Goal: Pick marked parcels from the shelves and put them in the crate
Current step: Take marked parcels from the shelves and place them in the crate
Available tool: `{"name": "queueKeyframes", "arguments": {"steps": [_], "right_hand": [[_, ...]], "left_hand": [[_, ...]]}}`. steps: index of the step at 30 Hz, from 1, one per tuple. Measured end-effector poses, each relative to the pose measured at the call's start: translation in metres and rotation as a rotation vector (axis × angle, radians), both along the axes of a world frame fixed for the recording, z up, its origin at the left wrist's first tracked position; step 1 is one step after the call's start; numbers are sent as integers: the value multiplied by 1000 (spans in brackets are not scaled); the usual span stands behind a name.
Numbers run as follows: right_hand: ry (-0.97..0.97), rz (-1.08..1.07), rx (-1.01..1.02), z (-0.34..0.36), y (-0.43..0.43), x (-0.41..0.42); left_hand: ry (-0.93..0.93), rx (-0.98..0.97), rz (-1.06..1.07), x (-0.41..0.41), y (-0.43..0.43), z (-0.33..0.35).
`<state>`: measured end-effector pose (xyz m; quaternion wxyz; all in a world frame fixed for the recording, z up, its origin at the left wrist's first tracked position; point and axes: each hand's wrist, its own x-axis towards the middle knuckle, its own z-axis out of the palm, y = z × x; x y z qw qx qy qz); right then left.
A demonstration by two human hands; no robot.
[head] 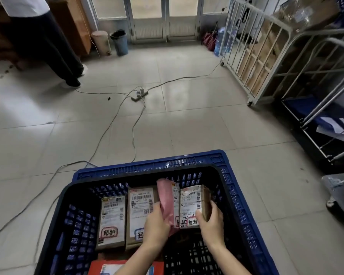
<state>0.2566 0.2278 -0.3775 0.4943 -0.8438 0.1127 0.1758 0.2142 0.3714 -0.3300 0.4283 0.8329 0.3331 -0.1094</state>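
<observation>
A pale tiled floor [197,120] filled the head view, wide and mostly bare beyond the blue crate [147,165], which sat at the near edge of the frame. A power strip [139,94] lay on the tiles well beyond the crate's far rim, and its grey cables [115,118] trailed back past the crate's left side. Metal cage trolleys [266,62] lined the floor to the right of the crate, narrowing the passage there; glass doors [163,18] closed the far end, with a blue bin [120,43] beside them. Another person's dark trouser legs [54,52] stood far off to the crate's left.

Inside the crate, two brown parcels [112,219] with marked labels lay side by side against its far wall, and a red parcel [125,267] showed at its near edge. The left hand [156,225] was closed around a pink bag parcel [166,197], and the right hand [212,221] gripped a small brown box [194,203] by its right side. Both parcels were held upright, touching each other, in the crate's right half, where the mesh bottom lay open.
</observation>
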Motion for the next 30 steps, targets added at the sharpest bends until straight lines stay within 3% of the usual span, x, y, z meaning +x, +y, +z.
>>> {"name": "queueKeyframes", "arguments": {"steps": [6,17,20,25,30], "right_hand": [[12,13,53,-13,-3,6],[159,40,320,-25,15,9],[221,76,327,-27,12,14],[271,140,291,-28,22,16],[261,172,252,-17,36,15]], "left_hand": [[21,120,-112,8,-13,-2],[-39,36,-16,-11,26,7],[-67,-45,78,-23,43,10],[-87,-428,370,-47,74,13],[-99,-510,408,-50,81,11]]}}
